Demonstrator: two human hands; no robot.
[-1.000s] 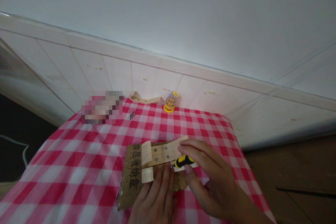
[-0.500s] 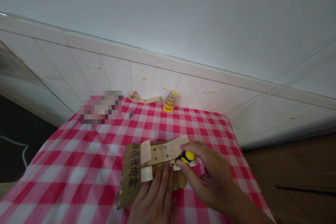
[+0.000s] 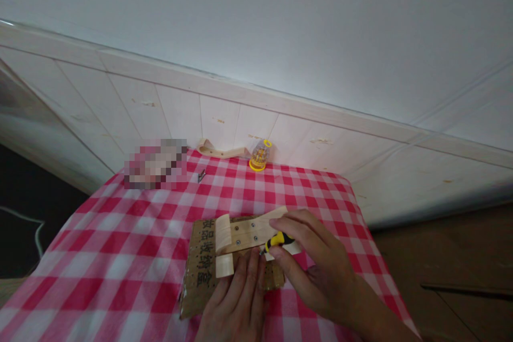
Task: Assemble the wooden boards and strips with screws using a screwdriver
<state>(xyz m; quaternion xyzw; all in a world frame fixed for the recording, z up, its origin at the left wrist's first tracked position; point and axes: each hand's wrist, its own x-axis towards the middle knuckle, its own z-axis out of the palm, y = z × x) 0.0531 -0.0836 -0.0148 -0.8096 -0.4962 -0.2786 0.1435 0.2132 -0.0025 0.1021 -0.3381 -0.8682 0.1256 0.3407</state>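
Head view: A person's right hand (image 3: 316, 264) grips a yellow-and-black screwdriver (image 3: 273, 243), its tip angled down at the nearer wooden piece (image 3: 224, 265), which lies on a sheet of cardboard (image 3: 196, 296) closer to the right edge of a cloth-covered table (image 3: 120, 246) than to the left. The left hand (image 3: 236, 299) lies flat, fingers extended over that piece, fingertips just beside the tool's tip; whether they steady a screw there cannot be told. Just beyond, the farther wooden part (image 3: 245, 234) shows four metal fastenings (image 3: 238, 242) seated in place, so that section looks finished. The nearer piece appears to be the step in hand, its fastening points hidden by the fingers. At the table's far edge, a loose curved wooden piece (image 3: 224, 153) rests by the wall (image 3: 180, 107), seemingly left for later, just beside a yellow-based bit case (image 3: 258, 157). Small metal parts (image 3: 201, 176), too small to count, lie near that edge, apparently unused.
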